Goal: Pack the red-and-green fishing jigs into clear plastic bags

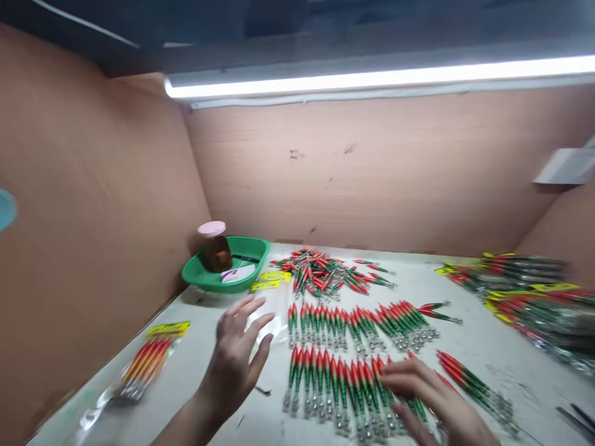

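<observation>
- Along the left edge of the desk (195, 359) lies a clear packet (147, 360) with yellow top, and inside it are orange pieces.
- At the back left corner stands a green basket (198, 274); it contains a dark jar (217, 253) with pink lid and a white card (238, 273).
- The left hand (242, 350) is above the left half of the desk, with its fingers spread and the thumb apart. I see nothing held in it. Its fingertips are near the clear bags (277, 310) with yellow tops; I cannot tell if they touch.
- Right of these bags, toward the back edge, there is a heap of red-and-green lures (316, 272). In front of it lies a back row (320, 321) of the same lures, side by side, and nearer to the front edge a front row (320, 375).
- The right hand (425, 396) is over the right end of the front row. Its fingers are slightly bent, and the thumb stands away from them; whether it touches a lure, I cannot tell.
- Just beyond this hand lies a small group (469, 378) of lures.
- Near the right edge, packed bundles (530, 303) with yellow tops are piled. A blurred dark tool (576, 421) lies at the front right corner.
</observation>
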A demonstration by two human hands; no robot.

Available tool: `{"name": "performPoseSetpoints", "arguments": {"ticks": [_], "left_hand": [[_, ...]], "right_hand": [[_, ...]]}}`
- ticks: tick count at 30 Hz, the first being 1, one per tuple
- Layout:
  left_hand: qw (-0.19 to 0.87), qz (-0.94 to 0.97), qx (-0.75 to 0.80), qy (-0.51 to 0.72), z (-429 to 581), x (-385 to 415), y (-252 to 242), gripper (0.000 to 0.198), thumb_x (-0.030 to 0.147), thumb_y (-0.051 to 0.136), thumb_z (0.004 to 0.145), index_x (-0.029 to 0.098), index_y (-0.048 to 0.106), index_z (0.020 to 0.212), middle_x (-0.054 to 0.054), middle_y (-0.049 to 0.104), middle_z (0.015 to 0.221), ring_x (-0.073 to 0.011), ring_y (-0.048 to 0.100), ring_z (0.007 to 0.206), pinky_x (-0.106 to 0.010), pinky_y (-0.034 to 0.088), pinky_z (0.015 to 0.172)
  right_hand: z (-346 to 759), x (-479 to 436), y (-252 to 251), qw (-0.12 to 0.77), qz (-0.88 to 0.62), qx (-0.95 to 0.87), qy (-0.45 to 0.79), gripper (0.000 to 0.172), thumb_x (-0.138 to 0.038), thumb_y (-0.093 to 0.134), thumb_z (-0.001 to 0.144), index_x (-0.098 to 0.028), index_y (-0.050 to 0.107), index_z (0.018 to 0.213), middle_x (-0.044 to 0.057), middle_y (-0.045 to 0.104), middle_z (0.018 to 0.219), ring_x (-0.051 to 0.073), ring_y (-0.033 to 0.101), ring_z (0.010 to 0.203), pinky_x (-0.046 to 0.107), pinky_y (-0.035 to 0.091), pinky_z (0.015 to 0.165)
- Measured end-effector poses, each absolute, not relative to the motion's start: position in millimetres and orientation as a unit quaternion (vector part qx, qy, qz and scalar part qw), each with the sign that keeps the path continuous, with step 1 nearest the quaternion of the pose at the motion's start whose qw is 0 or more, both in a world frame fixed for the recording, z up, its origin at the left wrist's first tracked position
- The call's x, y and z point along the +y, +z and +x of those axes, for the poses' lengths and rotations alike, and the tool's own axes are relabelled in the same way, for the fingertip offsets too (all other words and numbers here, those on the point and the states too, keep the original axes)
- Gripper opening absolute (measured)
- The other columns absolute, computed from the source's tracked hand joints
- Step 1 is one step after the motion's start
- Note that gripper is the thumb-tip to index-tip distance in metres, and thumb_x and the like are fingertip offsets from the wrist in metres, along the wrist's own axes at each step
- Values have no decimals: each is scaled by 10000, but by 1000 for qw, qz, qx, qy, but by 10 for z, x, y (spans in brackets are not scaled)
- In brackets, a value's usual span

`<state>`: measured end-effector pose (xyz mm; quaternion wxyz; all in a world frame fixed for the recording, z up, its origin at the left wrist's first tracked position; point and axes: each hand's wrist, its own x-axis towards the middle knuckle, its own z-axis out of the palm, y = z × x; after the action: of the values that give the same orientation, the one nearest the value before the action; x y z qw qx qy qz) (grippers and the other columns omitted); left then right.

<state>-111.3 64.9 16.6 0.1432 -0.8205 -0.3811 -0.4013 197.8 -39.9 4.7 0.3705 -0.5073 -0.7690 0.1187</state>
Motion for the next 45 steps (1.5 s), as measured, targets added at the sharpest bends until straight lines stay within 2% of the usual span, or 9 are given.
{"name": "performPoseSetpoints", "arguments": {"ticks": [2, 4, 6, 10, 15, 23, 34, 39, 45], "left_hand": [[87, -872, -357, -324, -590, 1117, 184, 247, 209, 463, 886, 223, 628, 1068, -102, 625, 1170, -283, 489, 1161, -485, 397, 979], [45, -910, -335, -240, -52, 1542, 157, 264, 192, 460, 889, 191, 651, 1070, -109, 650, 1139, -274, 515, 1105, -477, 407, 965], [38, -933, -295, -204, 480, 1874, 125, 240, 174, 472, 886, 185, 690, 984, -94, 680, 1077, -254, 539, 1052, -427, 433, 928], [46, -962, -238, -128, 1335, 2261, 98, 199, 162, 525, 850, 183, 716, 899, -93, 706, 973, -256, 565, 962, -388, 452, 827], [71, -984, -164, 3, 1785, 2505, 35, 242, 267, 772, 620, 218, 710, 850, -72, 705, 897, -261, 574, 906, -347, 431, 765], [108, -978, -154, 91, 1812, 2666, -71, 256, 212, 706, 682, 158, 662, 928, -158, 671, 1037, -307, 548, 1006, -406, 365, 846], [80, -985, -143, 50, 1734, 2631, -84, 204, 197, 663, 705, 173, 638, 905, -119, 694, 919, -278, 577, 948, -394, 361, 868], [60, -984, -169, 6, 1784, 2622, -102, 191, 228, 722, 670, 150, 656, 832, -125, 683, 881, -275, 585, 937, -407, 386, 888], [-2, -956, -256, -142, 1591, 2873, 91, 208, 348, 577, 872, 148, 626, 898, -40, 642, 921, -173, 602, 868, -391, 485, 819]], "right_hand": [[2435, -44, 229, 343, -561, -749, 79, 193, -341, 469, 899, -241, 633, 914, 88, 650, 935, 209, 653, 835, 305, 540, 708], [2800, 403, 328, 243, -669, -699, 73, 236, -294, 424, 918, -200, 632, 856, 82, 640, 916, 192, 633, 833, 321, 510, 779], [3084, 876, 348, 212, -723, -655, 59, 203, -220, 473, 899, -157, 635, 795, 89, 644, 886, 198, 626, 830, 350, 492, 814], [3390, 1652, 239, 161, -762, -622, 84, 184, -308, 556, 908, -153, 628, 977, 45, 646, 1014, 165, 620, 904, 365, 510, 817], [3348, 2172, 23, 93, -786, -595, 138, 265, -335, 565, 905, -170, 592, 1110, 60, 615, 1122, 178, 619, 939, 369, 528, 802], [3380, 2500, -108, 38, -802, -563, 195, 303, -331, 575, 900, -169, 569, 1155, 78, 592, 1170, 196, 605, 998, 397, 516, 840], [3518, 2397, -246, 76, -793, -555, 239, 309, -331, 578, 897, -164, 569, 1156, 74, 595, 1162, 196, 609, 984, 394, 522, 824], [3511, 2397, -190, 167, -793, -535, 240, 300, -332, 575, 899, -168, 575, 1149, 75, 592, 1169, 198, 607, 989, 385, 520, 829], [3767, 2139, 43, 321, -742, -526, 264, 289, -335, 566, 905, -150, 577, 1126, 60, 613, 1103, 180, 622, 919, 367, 536, 776]]}}
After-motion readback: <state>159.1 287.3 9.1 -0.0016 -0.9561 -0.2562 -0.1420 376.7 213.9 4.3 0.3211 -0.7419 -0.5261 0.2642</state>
